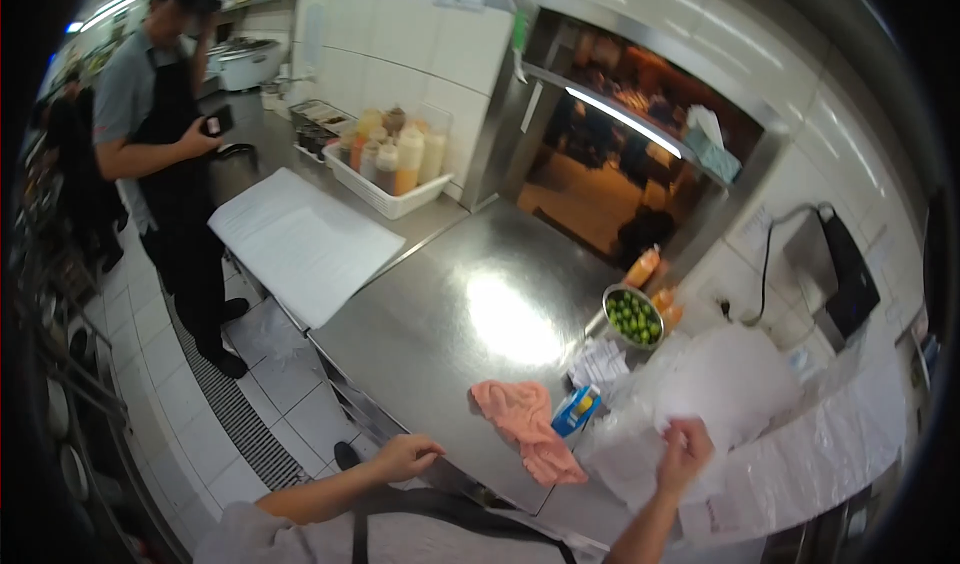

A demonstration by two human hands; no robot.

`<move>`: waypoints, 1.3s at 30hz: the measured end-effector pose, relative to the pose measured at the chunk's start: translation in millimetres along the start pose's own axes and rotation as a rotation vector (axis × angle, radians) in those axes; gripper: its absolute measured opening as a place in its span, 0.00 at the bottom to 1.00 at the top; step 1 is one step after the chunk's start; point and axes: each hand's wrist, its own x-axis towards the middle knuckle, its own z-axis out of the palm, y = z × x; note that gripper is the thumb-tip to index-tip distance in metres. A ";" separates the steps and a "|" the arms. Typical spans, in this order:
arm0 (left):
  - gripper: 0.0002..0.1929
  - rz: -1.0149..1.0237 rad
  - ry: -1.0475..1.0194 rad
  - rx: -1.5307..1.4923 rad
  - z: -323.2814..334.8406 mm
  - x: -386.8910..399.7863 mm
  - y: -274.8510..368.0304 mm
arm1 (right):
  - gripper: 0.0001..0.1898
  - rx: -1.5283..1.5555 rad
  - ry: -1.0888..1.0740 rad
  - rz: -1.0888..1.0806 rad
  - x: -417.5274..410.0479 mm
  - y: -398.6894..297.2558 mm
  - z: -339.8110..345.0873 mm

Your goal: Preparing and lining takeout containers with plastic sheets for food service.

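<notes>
My left hand (409, 457) hovers at the front edge of the stainless steel counter (420, 339), its fingers loosely curled and nothing seen in them. Over a heap of clear plastic bags (727, 384) at the right is my right hand (686, 444), slightly blurred; whether it pinches the plastic cannot be told. Between the hands a crumpled pink cloth (525, 429) lies on the counter, beside a blue tape dispenser (576, 410). Crumpled white paper slips (598, 363) lie just behind the dispenser. A metal bowl of small green limes (634, 315) stands farther back, near orange bottles (642, 267).
A white sheet (307, 245) overhangs the counter's left edge. Behind it, a white plastic basket (394, 200) holds several sauce bottles. A person in a dark apron (176, 113) stands at the left with a phone. The pass window (600, 166) opens behind the counter.
</notes>
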 end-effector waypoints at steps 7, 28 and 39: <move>0.08 0.178 0.191 0.088 -21.8 5.5 23.3 | 0.05 0.295 -0.438 -0.194 22.8 -62.1 163.7; 0.12 0.283 -0.106 -0.036 -145.5 100.0 -83.7 | 0.05 -0.930 0.165 0.145 20.6 4.0 110.2; 0.29 0.089 -0.804 -0.866 25.1 214.4 87.9 | 0.28 -0.814 0.895 0.780 -112.1 43.3 -86.1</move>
